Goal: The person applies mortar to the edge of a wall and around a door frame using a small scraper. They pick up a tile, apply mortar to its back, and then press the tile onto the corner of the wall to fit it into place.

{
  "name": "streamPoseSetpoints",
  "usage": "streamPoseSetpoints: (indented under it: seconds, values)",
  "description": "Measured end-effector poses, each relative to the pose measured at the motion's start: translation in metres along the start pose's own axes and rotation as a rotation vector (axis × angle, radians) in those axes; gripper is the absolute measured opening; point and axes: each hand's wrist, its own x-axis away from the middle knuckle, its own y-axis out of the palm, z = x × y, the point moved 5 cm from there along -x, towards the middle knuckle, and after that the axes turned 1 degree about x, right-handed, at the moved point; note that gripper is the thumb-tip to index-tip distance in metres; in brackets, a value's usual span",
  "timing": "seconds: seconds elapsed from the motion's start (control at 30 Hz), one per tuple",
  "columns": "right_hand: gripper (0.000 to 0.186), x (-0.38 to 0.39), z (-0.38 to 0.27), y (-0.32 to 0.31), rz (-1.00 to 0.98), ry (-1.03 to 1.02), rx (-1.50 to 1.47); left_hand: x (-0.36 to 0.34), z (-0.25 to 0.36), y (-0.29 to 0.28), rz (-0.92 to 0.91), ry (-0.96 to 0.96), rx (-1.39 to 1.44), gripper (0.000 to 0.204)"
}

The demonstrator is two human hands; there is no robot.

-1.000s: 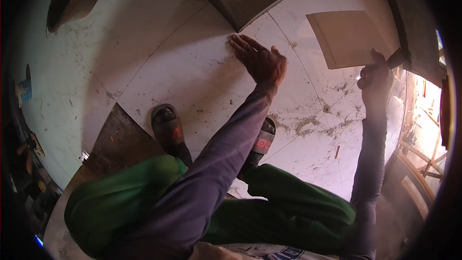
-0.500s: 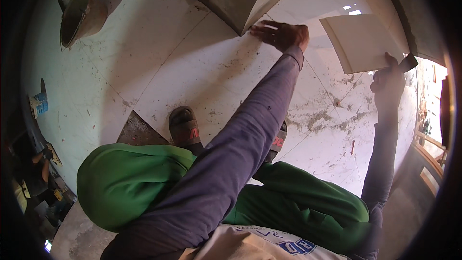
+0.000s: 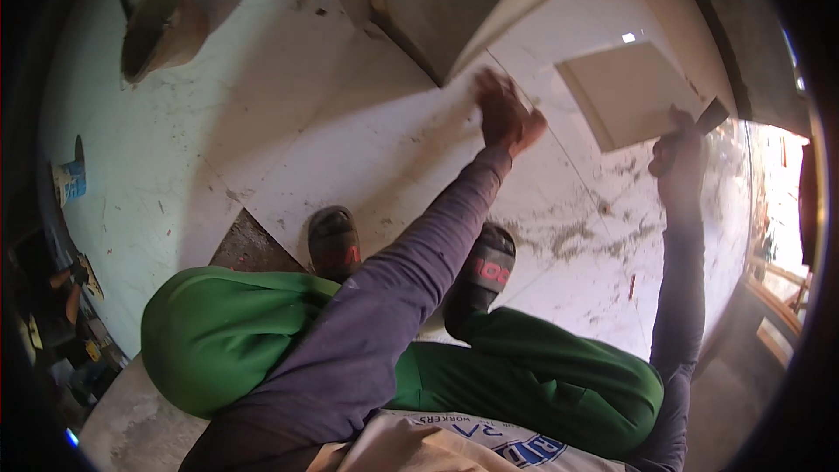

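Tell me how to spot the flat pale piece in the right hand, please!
On the dirt-marked white floor's right side, find the right hand. At its fingertips is the flat pale piece. It's broad and four-sided, unlike the small dark piece beside it.

One pale panel (image 3: 619, 98), two dark sandals (image 3: 334, 245), two purple sleeves (image 3: 371, 315).

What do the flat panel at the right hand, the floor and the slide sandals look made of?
Flat panel: possibly ceramic or rigid plastic; smooth, pale face leaves it open.
Floor: probably glazed tile; white, straight seams, some glare.
Slide sandals: likely rubber or foam; dark, dull, broad straps.
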Motion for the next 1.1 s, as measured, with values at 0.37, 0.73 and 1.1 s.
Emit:
streamPoseSetpoints:
  seconds: [0.37,0.73,1.1]
  values:
    - [0.029,0.005,0.001,0.03,-0.007,0.121,-0.007,0.079,-0.018,-0.026,0.266,0.071,-0.127,0.079]
    - [0.032,0.007,0.048,0.103,-0.355,0.17,0.105,0.118,-0.018,0.005,-0.257,-0.631,1.538,0.025]
    - [0.044,-0.034,0.055,0.153,-0.452,0.117,0.366,0.086,-0.081,-0.056,0.072,-0.559,1.345,0.031]
